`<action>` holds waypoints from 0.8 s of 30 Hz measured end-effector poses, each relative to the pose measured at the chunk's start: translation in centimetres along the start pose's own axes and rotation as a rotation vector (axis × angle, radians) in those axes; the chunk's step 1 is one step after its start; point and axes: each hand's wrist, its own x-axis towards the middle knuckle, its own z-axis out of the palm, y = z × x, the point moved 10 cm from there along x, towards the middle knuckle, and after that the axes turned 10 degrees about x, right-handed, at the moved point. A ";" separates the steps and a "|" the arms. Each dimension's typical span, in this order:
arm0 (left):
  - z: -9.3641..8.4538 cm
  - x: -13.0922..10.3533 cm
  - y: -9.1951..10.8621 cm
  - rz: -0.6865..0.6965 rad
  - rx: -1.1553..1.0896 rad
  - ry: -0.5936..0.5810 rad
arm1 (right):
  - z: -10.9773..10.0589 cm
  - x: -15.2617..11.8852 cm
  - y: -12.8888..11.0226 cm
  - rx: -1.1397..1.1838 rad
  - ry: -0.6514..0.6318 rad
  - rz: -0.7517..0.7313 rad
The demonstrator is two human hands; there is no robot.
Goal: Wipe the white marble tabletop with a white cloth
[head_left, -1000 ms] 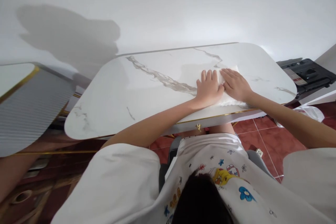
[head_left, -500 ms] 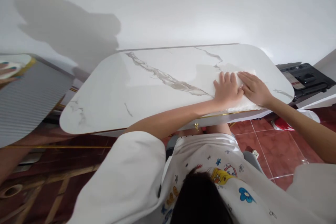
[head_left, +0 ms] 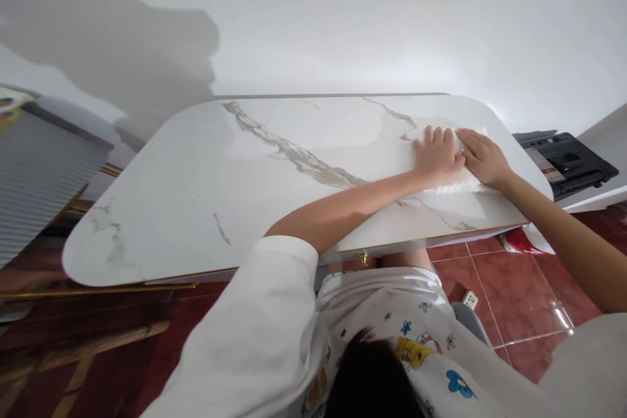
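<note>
A white cloth (head_left: 445,189), soft and fluffy at its edge, lies flat on the right part of the white marble-patterned tabletop (head_left: 161,196). My left hand (head_left: 437,155) presses down on the cloth, fingers slightly spread and pointing at the wall. Right beside it, my right hand (head_left: 486,158) rests flat over the cloth's right side, fingers stretched out. The two hands touch near the left thumb. Much of the cloth is hidden under both palms.
A small gold knob (head_left: 364,257) sits under the table's front edge. To the right stands an open black case (head_left: 573,160). Left is a grey ribbed cabinet (head_left: 44,170). A white plug-like block (head_left: 469,300) lies on the red tiled floor (head_left: 509,281). A wall rises behind the tabletop.
Both hands and the cloth have slid away from the front edge toward the wall, uncovering marble at the front. The view has shifted slightly, showing more of the tabletop's left end.
</note>
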 end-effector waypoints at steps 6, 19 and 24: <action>0.4 4.6 -3.2 -0.103 -0.013 0.015 | 1.8 5.9 2.1 0.023 -0.069 0.046; 0.8 13.0 -8.6 -0.198 -0.025 0.052 | 4.7 15.4 7.3 0.089 -0.019 0.052; 1.0 14.9 -9.6 -0.191 -0.020 0.067 | 5.2 17.0 8.3 0.096 0.015 0.053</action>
